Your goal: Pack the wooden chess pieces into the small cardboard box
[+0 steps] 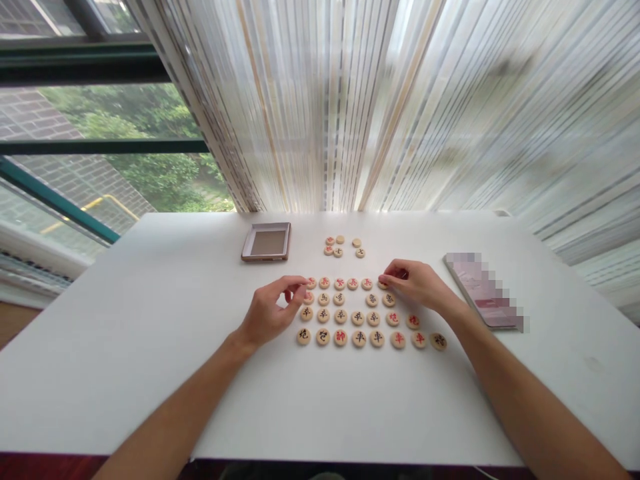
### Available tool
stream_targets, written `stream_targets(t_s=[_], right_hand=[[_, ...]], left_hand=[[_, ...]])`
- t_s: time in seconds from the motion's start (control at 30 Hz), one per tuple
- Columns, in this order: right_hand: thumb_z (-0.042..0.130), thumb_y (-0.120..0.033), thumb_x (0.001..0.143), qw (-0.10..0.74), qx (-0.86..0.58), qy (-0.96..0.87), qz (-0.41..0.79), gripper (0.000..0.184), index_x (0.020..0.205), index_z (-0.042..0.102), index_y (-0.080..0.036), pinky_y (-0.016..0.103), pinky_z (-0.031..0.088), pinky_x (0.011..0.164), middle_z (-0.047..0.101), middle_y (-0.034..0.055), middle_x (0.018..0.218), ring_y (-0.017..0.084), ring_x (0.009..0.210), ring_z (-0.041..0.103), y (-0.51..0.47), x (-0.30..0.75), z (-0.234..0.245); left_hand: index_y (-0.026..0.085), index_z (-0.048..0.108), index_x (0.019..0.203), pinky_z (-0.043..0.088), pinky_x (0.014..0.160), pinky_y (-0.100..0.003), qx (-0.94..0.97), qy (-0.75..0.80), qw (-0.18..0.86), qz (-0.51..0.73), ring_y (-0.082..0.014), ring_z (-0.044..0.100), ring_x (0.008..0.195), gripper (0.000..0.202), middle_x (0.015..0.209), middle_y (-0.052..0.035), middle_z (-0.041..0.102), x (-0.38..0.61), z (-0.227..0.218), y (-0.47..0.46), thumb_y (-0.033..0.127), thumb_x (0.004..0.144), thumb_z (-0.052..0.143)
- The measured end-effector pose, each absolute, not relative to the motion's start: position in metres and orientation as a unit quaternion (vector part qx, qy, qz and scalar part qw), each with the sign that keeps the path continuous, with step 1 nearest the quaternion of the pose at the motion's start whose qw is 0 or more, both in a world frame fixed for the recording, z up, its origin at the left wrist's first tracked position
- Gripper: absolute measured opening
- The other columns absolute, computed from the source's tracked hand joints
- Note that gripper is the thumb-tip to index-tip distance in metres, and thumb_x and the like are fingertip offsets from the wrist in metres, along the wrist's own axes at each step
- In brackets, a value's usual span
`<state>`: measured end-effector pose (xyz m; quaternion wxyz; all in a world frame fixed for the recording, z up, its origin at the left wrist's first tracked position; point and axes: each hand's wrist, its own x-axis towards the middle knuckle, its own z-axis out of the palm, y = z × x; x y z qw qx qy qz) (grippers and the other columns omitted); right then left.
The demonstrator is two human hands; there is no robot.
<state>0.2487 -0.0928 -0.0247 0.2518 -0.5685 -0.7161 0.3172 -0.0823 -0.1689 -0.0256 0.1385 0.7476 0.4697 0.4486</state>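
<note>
**Round chess pieces in rows, both hands at the back row**

Four rows of round wooden pieces [340, 317] are laid out mid-table, marked in red or black. The step in hand seems to be setting or straightening the back row. Its right-end piece [383, 285] is met by the fingertips of the right hand [414, 281] – whether it's pinched or just touched can't be told.

At the other end, thumb and forefinger of the left hand [270, 312] are held slightly apart beside the end pieces of the two back rows; actual contact is hard to call. A light, level touch would probably be called for next, so the neighbours aren't nudged.

A gap is left in the second row from the back. Beyond the rows, six loose pieces [360, 253] are scattered, two with no mark visible. An open shallow box [265, 258] is set behind on the left.

Now the murky stuff: the right-end piece's face is mostly covered by fingers, and the flat pinkish thing [477, 287] on the right is partly pixelated – no clue what it is.
</note>
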Motion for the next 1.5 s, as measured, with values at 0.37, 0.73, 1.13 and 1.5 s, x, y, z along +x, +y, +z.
stream_targets(t_s=[0.37, 0.73, 1.13, 1.5], right_hand=[[0.062, -0.06, 0.087, 0.333, -0.536, -0.66, 0.407, 0.044, 0.087, 0.07, -0.017, 0.029, 0.048, 0.061, 0.071, 0.0051, 0.079, 0.015, 0.062, 0.059, -0.087, 0.263, -0.027], [0.064, -0.06, 0.086, 0.367, -0.521, -0.624, 0.452, 0.042, 0.086, 0.069, -0.017, 0.027, 0.05, 0.06, 0.069, 0.0033, 0.075, 0.013, 0.061, 0.059, -0.086, 0.264, -0.028], [0.065, -0.056, 0.086, 0.377, -0.501, -0.612, 0.482, 0.039, 0.087, 0.069, -0.018, 0.026, 0.049, 0.06, 0.072, 0.0039, 0.079, 0.012, 0.061, 0.06, -0.083, 0.267, -0.036], [0.066, -0.056, 0.087, 0.394, -0.493, -0.621, 0.465, 0.038, 0.088, 0.069, -0.017, 0.027, 0.051, 0.061, 0.071, 0.0038, 0.077, 0.014, 0.063, 0.062, -0.088, 0.264, -0.032]], left_hand=[[0.018, 0.068, 0.112, 0.059, 0.076, -0.03, 0.824, 0.465, 0.145, 0.289, -0.0189, 0.071, 0.09, 0.025, 0.107, -0.0077, 0.075, -0.078, 0.006, -0.101, 0.036, 0.097, 0.057], [0.016, 0.067, 0.12, 0.05, 0.098, -0.04, 0.895, 0.414, 0.102, 0.131, -0.0278, 0.062, 0.114, 0.034, 0.118, -0.0126, 0.071, -0.003, 0.008, -0.009, 0.035, 0.094, 0.058], [0.022, 0.073, 0.113, 0.048, 0.092, -0.036, 0.935, 0.347, 0.063, 0.021, -0.0269, 0.064, 0.109, 0.031, 0.12, -0.0107, 0.069, 0.02, 0.006, 0.009, 0.017, 0.093, 0.049], [0.016, 0.06, 0.123, 0.056, 0.089, -0.033, 0.914, 0.352, 0.131, 0.156, -0.02, 0.068, 0.098, 0.029, 0.117, -0.0114, 0.066, 0.012, 0.017, -0.01, 0.032, 0.103, 0.046]])
